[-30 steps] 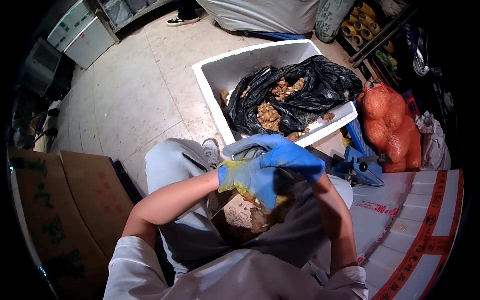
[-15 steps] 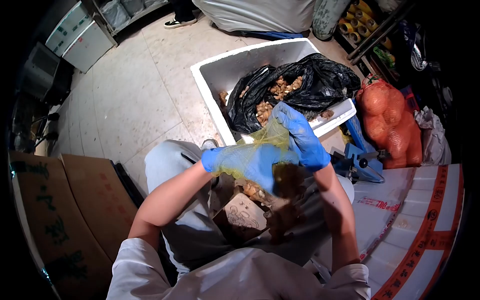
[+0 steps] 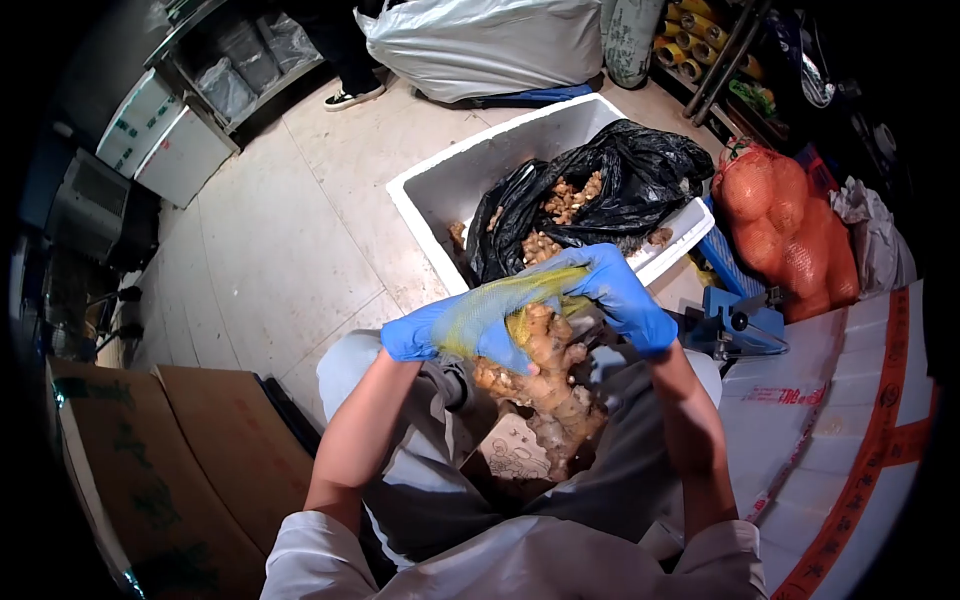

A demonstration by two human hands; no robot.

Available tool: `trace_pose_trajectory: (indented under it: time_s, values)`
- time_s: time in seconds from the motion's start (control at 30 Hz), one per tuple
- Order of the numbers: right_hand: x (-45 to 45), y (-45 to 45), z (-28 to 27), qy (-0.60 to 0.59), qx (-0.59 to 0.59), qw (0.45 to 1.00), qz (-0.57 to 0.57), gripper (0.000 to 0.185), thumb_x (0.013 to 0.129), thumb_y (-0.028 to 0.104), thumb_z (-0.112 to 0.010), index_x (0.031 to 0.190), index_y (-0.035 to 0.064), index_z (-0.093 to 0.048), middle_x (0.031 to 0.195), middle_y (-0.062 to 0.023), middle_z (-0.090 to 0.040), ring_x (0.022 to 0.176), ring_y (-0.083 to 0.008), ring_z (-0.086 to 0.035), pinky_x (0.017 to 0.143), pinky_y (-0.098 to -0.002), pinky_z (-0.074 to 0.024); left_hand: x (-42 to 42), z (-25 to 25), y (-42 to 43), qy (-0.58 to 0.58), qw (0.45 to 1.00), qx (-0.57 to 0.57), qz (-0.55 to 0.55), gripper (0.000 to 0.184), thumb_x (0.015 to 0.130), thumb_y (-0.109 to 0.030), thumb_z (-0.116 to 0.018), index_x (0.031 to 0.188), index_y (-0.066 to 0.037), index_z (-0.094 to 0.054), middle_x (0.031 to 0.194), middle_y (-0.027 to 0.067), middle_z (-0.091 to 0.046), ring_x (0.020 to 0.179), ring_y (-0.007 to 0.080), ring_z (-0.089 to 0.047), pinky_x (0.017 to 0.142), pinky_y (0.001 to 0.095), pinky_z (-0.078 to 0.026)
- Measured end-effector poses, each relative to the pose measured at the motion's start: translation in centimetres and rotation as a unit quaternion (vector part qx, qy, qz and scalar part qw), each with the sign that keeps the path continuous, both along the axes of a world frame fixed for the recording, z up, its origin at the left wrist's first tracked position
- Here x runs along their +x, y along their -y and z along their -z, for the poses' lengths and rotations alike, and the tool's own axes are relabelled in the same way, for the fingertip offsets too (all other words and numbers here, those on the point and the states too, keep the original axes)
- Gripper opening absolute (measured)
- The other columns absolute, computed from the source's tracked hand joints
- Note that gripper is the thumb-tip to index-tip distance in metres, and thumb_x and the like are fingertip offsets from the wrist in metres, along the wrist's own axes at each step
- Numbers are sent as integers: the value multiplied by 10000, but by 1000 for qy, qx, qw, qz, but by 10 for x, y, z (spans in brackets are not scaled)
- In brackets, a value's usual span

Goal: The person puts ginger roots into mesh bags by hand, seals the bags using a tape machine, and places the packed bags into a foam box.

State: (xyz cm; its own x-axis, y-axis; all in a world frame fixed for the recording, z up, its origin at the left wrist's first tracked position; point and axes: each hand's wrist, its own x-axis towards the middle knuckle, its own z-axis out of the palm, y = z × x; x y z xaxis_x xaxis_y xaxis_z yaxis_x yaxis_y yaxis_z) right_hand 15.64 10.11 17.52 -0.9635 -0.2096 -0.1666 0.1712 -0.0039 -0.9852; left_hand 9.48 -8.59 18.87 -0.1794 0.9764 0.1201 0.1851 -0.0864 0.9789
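My left hand point(image 3: 490, 325), in a blue glove, is draped in a yellow mesh bag point(image 3: 465, 318). Its fingers close on a knobbly piece of ginger point(image 3: 545, 340) below the mesh. My right hand point(image 3: 622, 295), also gloved in blue, pinches the right edge of the bag above the ginger; its fingertips are partly hidden. More ginger point(image 3: 572, 425) lies just below, between my knees, beside a cardboard flap point(image 3: 515, 447) with a line drawing.
Ahead stands a white foam box point(image 3: 428, 205) holding a black plastic bag point(image 3: 650, 165) and ginger. Red net sacks point(image 3: 785, 225) and a blue metal device point(image 3: 735, 325) are at right. Brown cartons point(image 3: 225, 420) stand at left. A person's shoe point(image 3: 355, 95) shows at the back.
My right hand has moved slightly down and right, spreading the mesh. The ginger that was dark and blurred under my hands now shows clearly. The view has shifted a little.
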Motion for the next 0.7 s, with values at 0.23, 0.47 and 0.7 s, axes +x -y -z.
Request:
trace_pose_trajectory:
  time_s: [0.23,0.47,0.7]
  values:
    - [9,4,-26,-68,-85,993,44,230,649,0,-608,877,-24,-611,819,-63,-613,734,-96,-566,673,-211,-457,-4,6,5,55,992,-113,-14,767,595,-204,-746,1236,-32,-362,1106,65,-472,996,150,-422,889,266,-330]
    - [18,9,-27,-151,-19,988,32,146,670,-47,-564,813,-28,-591,802,-77,-602,761,-113,-560,714,-231,-449,2,21,-6,215,962,-113,-127,498,662,-119,-693,1101,-27,-478,956,14,-545,866,96,-483,791,233,-401]
    - [15,0,-32,-285,7,940,187,235,707,-69,-556,929,-8,-601,886,-89,-618,825,-144,-582,775,-260,-465,-7,19,-15,254,921,17,-294,431,671,-67,-668,1062,-14,-496,928,39,-571,808,100,-541,739,237,-452]
